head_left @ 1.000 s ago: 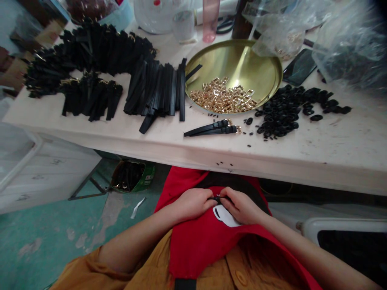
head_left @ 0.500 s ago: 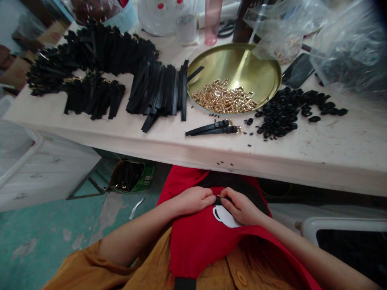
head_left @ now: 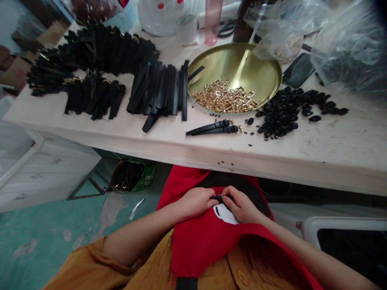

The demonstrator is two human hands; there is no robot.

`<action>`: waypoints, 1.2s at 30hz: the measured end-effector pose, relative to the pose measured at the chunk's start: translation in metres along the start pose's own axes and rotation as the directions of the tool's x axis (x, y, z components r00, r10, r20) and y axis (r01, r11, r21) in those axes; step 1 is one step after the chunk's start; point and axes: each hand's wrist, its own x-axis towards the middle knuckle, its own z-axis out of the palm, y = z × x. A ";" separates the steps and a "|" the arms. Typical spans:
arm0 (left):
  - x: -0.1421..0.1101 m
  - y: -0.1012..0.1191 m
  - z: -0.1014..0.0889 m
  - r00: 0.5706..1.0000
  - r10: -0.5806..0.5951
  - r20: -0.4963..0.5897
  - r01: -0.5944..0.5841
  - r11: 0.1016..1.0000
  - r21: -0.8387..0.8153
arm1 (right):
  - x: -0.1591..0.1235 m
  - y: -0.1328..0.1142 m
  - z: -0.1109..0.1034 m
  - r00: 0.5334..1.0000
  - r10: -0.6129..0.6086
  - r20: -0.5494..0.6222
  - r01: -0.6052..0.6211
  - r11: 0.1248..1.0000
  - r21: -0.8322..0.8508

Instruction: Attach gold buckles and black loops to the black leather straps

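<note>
Over my lap, my left hand and my right hand meet above the red apron. Both are closed on a small black strap, mostly hidden by the fingers; a tiny bright bit shows between the fingertips. Ahead on the table lie two black straps with gold buckles, side by side. Behind them a round gold tray bears a heap of gold buckles. To its right spreads a pile of black loops. Plain black strips lie left of the tray.
Bundles of buckled black straps cover the table's left part. A phone, a pink bottle and clear plastic bags stand or lie at the back. The table edge runs just beyond my hands. A green box sits on the floor.
My hands have shifted very slightly, and the black piece between them is now more level. The things on the table stay as they were.
</note>
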 end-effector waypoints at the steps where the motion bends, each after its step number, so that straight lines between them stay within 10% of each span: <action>1: 0.000 0.000 0.000 1.000 -0.001 -0.006 0.001 1.000 0.014 | 0.000 0.000 0.000 1.000 -0.003 0.000 0.003 1.000 0.004; 20: -0.001 0.006 0.006 0.999 -0.014 -0.046 0.019 0.993 0.115 | -0.005 0.002 0.000 0.996 -0.083 0.018 0.085 0.986 -0.142; 28: -0.008 0.007 -0.001 0.998 0.006 -0.061 0.002 0.990 0.144 | -0.003 0.002 -0.010 0.990 0.076 0.119 -0.089 0.990 0.111; 36: -0.006 0.017 -0.001 0.999 0.033 0.000 -0.032 0.973 0.228 | -0.004 0.000 -0.008 0.959 -0.224 0.172 0.271 0.898 -0.346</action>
